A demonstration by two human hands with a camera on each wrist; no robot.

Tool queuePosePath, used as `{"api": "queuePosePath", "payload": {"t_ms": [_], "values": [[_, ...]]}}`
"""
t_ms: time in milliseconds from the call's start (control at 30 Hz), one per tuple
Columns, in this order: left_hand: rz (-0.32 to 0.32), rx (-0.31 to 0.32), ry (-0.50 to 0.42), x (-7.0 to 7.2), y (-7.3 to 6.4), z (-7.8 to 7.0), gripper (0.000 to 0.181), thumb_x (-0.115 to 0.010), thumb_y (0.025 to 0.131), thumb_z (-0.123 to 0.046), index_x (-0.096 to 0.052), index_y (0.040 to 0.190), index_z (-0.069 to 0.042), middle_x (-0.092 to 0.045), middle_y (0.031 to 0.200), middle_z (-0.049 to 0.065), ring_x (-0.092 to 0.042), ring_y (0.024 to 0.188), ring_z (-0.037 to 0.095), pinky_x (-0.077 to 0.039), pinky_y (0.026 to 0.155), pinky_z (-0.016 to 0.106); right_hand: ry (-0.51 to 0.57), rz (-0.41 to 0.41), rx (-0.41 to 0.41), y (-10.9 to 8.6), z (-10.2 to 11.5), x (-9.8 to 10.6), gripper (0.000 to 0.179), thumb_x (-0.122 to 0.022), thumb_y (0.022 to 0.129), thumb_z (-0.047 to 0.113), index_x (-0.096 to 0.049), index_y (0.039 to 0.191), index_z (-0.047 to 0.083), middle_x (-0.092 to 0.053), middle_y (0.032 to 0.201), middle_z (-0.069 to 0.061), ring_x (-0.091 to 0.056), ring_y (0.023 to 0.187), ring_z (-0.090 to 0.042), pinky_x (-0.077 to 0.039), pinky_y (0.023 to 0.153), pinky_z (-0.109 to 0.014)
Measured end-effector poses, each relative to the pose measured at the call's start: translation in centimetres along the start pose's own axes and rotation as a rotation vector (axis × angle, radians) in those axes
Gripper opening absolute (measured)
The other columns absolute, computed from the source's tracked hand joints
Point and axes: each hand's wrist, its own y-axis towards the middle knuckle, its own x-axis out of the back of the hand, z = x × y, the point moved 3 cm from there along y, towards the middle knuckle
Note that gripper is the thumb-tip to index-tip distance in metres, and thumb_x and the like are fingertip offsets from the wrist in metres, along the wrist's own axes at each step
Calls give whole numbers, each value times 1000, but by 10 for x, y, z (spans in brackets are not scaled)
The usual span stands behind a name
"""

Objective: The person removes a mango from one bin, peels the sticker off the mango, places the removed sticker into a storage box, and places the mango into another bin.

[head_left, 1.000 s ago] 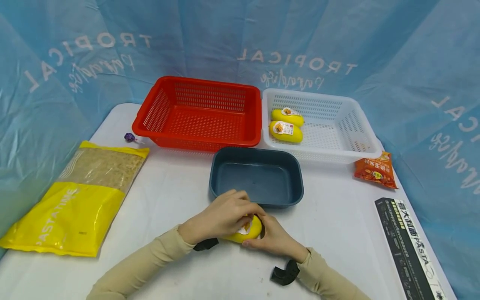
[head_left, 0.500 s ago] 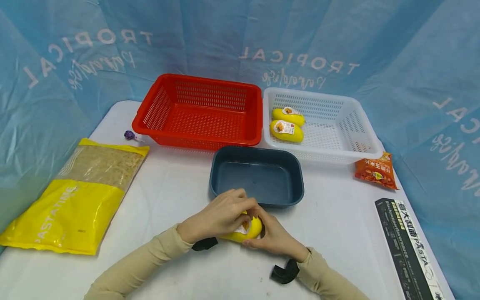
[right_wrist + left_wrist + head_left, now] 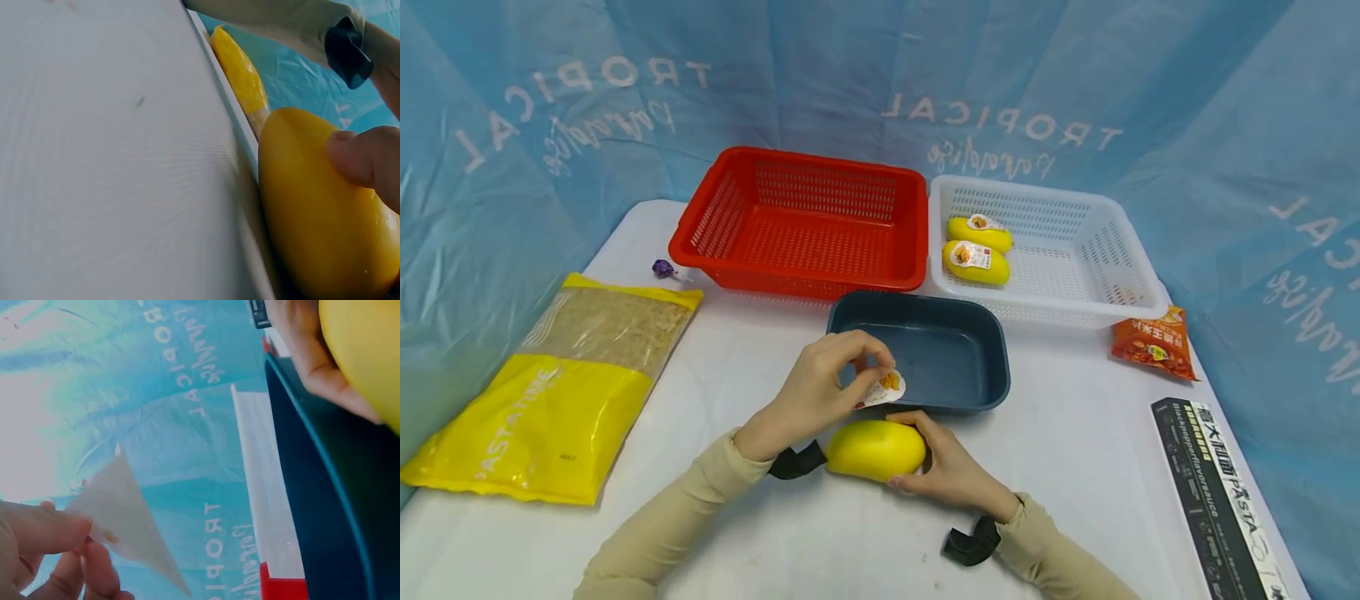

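My left hand (image 3: 820,383) pinches a white sticker (image 3: 884,388) printed with an orange fruit picture, held over the near left rim of the dark blue basin (image 3: 925,354). In the left wrist view the sticker (image 3: 125,519) hangs folded from thumb and fingertips, its pale back showing. My right hand (image 3: 953,467) grips the right end of a yellow mango (image 3: 874,450), which lies just in front of the basin with a bare, label-free top. The right wrist view shows a thumb (image 3: 365,159) pressed on the mango (image 3: 319,206).
A white basket (image 3: 1060,267) holds two mangoes (image 3: 976,262) with stickers. Beside it stands a red basket (image 3: 812,242). Around lie a yellow pasta bag (image 3: 565,417), a purple lollipop (image 3: 663,269), an orange snack packet (image 3: 1156,343) and a black pasta box (image 3: 1213,492).
The sticker has come off the mango in my left hand, which has lifted up and away toward the basin. My right hand stays on the mango, now fully exposed on top.
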Motion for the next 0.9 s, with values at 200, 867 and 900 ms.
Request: {"api": "queuePosePath", "payload": {"t_ms": [200, 867, 900], "values": [[-21, 49, -57, -3, 19, 4, 26, -66, 84, 4, -61, 107, -6, -65, 105, 7, -61, 73, 12, -55, 71, 26, 9, 11, 1, 0, -1, 0, 70, -80, 78, 27, -43, 137, 18, -56, 134, -3, -57, 114, -15, -47, 99, -32], [389, 466, -55, -27, 39, 59, 65, -63, 92, -11, -28, 146, -11, -37, 145, 14, -63, 101, 24, -54, 88, 38, 15, 14, -31, 0, -5, -3, 70, -79, 79, 31, -43, 138, 22, -54, 138, -1, -55, 117, -15, -44, 103, -33], [422, 485, -51, -28, 38, 61, 67, -63, 92, -13, -25, 147, -11, -34, 146, 15, -62, 103, 24, -54, 86, 37, 14, 14, -31, 0, -5, -3, 70, -79, 79, 31, -43, 138, 22, -54, 138, -1, -55, 117, -15, -44, 103, -33]]}}
